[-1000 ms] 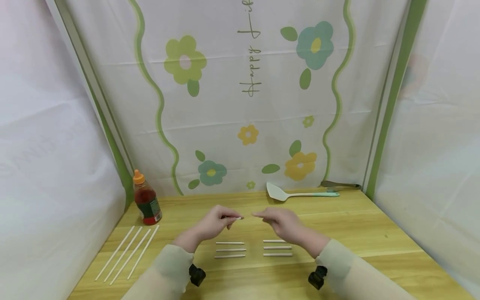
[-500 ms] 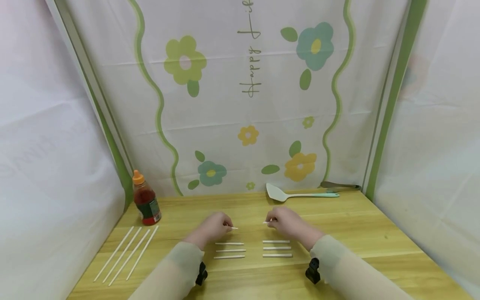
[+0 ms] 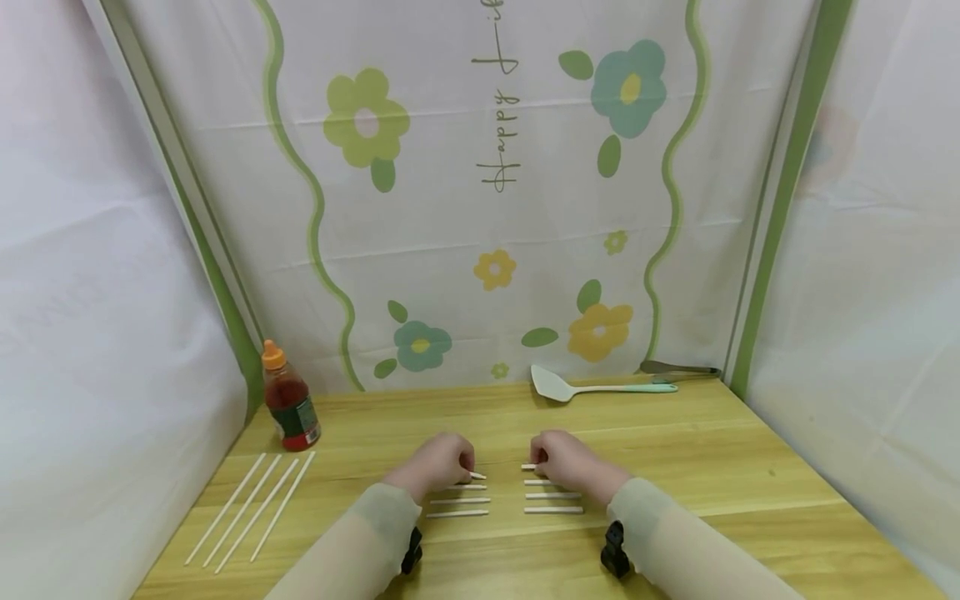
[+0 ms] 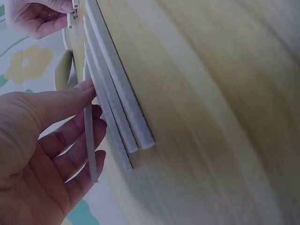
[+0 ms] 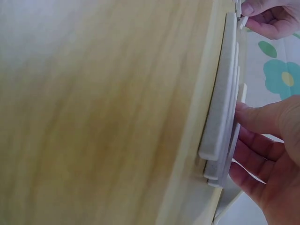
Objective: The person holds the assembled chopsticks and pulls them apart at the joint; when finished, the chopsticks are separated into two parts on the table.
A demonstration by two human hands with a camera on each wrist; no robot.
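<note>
Between thumb and fingers, my left hand pinches a short white stick, just beyond a row of three similar short sticks. The left wrist view has those three lying side by side on the wood, close to the held one. My right hand pinches another short white stick at the far side of a second row of three short sticks. Its fingers partly cover the farthest stick of that row in the head view. A gap separates the two rows.
Several long thin white sticks lie slanted on the table's left side. Behind them stands a red sauce bottle with an orange cap. A pale spatula and tongs lie along the back edge by the printed curtain.
Both hands first drew apart from near each other at the middle, then came down toward the near rows, each with a short stick. The rows on the table stayed in place.
</note>
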